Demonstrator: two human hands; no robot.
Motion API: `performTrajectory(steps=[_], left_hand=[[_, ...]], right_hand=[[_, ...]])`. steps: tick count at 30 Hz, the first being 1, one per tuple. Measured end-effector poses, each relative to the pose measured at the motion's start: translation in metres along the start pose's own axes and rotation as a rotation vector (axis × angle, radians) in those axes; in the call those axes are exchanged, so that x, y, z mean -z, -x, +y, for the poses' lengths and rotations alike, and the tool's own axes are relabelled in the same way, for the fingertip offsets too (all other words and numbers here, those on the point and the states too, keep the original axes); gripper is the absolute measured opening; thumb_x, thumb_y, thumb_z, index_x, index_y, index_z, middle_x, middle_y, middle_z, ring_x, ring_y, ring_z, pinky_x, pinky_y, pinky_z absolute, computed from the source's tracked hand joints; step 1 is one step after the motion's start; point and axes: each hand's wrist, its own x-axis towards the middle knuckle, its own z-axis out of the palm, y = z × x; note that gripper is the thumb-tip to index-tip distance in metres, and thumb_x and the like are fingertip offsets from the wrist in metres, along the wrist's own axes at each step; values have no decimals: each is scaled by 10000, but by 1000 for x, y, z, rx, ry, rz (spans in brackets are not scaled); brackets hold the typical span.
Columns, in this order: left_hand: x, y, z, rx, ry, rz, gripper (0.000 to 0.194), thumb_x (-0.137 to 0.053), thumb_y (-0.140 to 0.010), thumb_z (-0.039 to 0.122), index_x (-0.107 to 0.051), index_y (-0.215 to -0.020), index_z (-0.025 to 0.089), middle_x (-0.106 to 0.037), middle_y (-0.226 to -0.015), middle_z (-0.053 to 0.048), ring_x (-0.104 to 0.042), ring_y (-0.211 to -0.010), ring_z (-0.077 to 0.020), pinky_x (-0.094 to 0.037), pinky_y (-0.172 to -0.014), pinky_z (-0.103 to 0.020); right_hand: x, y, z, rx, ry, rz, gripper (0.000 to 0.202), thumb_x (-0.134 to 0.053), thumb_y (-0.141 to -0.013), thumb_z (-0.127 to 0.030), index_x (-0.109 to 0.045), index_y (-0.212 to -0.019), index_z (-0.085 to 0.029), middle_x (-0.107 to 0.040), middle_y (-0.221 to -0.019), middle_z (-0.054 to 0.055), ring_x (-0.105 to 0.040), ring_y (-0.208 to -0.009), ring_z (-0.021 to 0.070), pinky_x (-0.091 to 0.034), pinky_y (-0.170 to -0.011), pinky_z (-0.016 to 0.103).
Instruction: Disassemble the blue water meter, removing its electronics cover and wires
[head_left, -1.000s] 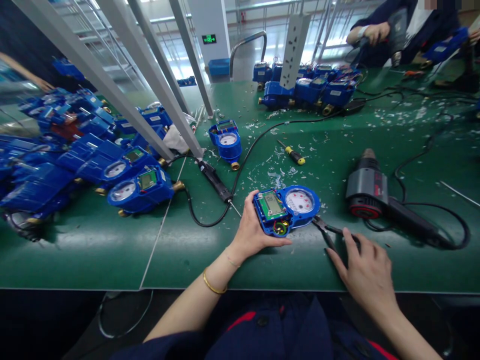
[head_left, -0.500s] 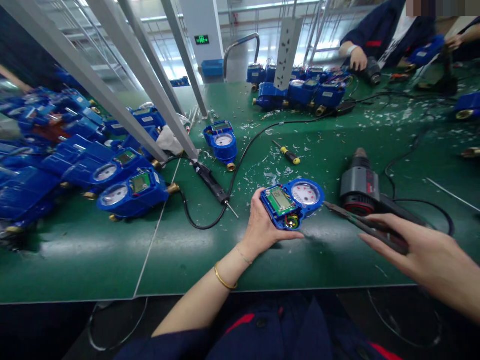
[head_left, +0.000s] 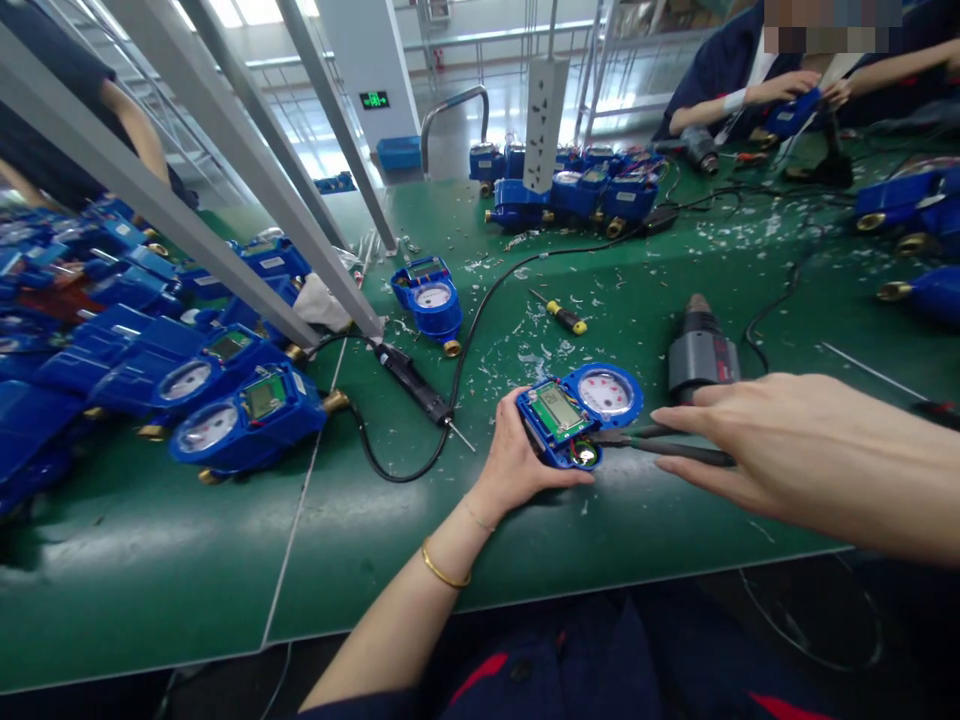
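Note:
A blue meter point(head_left: 606, 392) with a round dial and an open housing showing a circuit board and small display point(head_left: 559, 409) is gripped by my left hand point(head_left: 517, 455) around its left side, thumb along the lower edge. My right hand point(head_left: 757, 450) is closed on the handles of dark pliers point(head_left: 637, 441). The pliers' tips are at the lower compartment of the meter, by a round part with wires point(head_left: 584, 454). Whether the jaws pinch anything is too small to tell.
A heat gun point(head_left: 699, 350) stands behind my right hand. A yellow-black screwdriver point(head_left: 566, 316), a corded electric screwdriver point(head_left: 414, 383) and another meter point(head_left: 433, 300) lie beyond. Several meters point(head_left: 255, 415) crowd the left. Metal posts point(head_left: 259, 180) rise there. Co-workers' arms point(head_left: 772, 95) show at the back.
My right hand has moved left with the pliers, whose tips went from beside the dial to the wired compartment. The view has shifted slightly. At the back, a co-worker's hand has moved from the tool to a meter.

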Motion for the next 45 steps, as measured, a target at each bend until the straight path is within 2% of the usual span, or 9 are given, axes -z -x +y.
performTrajectory(steps=[3, 7, 14, 17, 19, 25, 28, 36, 45], left_hand=[[0, 0, -1, -7, -1, 7, 1231, -917, -441, 596, -234, -1376, 179, -417, -1374, -204, -443, -1323, -404, -356, -1125, -589], [-1, 0, -2, -13, 17, 18, 1213, -928, -435, 572, -251, -1366, 188, -438, -1357, -187, -470, -1300, -390, -372, -1115, -574], [-2, -1, -1, 3, 9, 37, 1214, -926, -405, 590, -277, -1343, 176, -484, -1315, -182, -517, -1253, -382, -414, -1082, -558], [-3, 0, -3, 9, -15, 66, 1194, -919, -408, 602, -300, -1337, 178, -512, -1295, -178, -544, -1225, -380, -433, -1059, -557], [-5, 1, -5, -6, -28, 96, 1183, -906, -414, 623, -318, -1333, 167, -529, -1284, -182, -555, -1212, -380, -437, -1052, -559], [-12, 0, -14, -81, -68, 205, 1157, -862, -427, 690, -363, -1326, 158, -565, -1262, -183, -574, -1199, -376, -437, -1057, -548], [-14, -1, -16, -89, -69, 238, 1151, -854, -408, 707, -384, -1313, 172, -587, -1228, -164, -598, -1166, -366, -459, -1039, -532], [-15, 0, -15, -57, -63, 270, 1132, -853, -391, 713, -427, -1276, 151, -604, -1211, -182, -600, -1155, -383, -466, -1015, -550], [-15, 0, -16, -20, 13, 248, 1105, -855, -444, 686, -402, -1304, 161, -590, -1216, -159, -597, -1152, -361, -463, -1012, -508]], right_hand=[[0, -9, -10, 165, 241, -224, 506, -518, -776, -663, -753, -784, -214, -578, -528, 62, -286, -373, 102, -97, -456, 255], [-5, -12, -15, 160, 314, -226, 512, -484, -813, -630, -601, -574, -193, -487, -467, 54, -190, -351, 72, -73, -421, 264], [-7, -3, -22, 262, 346, -368, 257, -476, -872, -398, -592, -794, -182, -590, -624, 87, -461, -413, 159, -163, -419, 302], [-8, -1, -32, 156, 530, -431, 230, -475, -925, -347, -575, -885, -144, -622, -667, 100, -541, -464, 197, -138, -442, 299], [-11, 2, -34, 91, 602, -403, 258, -467, -950, -374, -546, -880, -138, -609, -627, 86, -578, -478, 223, -101, -450, 288], [-26, 23, -25, 178, 664, -160, 252, -525, -937, -379, -488, -826, -155, -570, -581, 49, -578, -446, 223, -26, -506, 286], [-31, 30, -25, 139, 667, -125, 240, -561, -921, -368, -481, -822, -164, -579, -609, 55, -607, -480, 235, -31, -518, 284], [-30, 31, -36, -1, 638, -260, 198, -515, -957, -331, -550, -888, -149, -627, -717, 97, -661, -592, 272, -132, -493, 283], [5, -8, -62, -125, 551, -534, 347, -434, -974, -378, -643, -1021, -105, -698, -849, 166, -705, -756, 316, -468, -594, 361]])
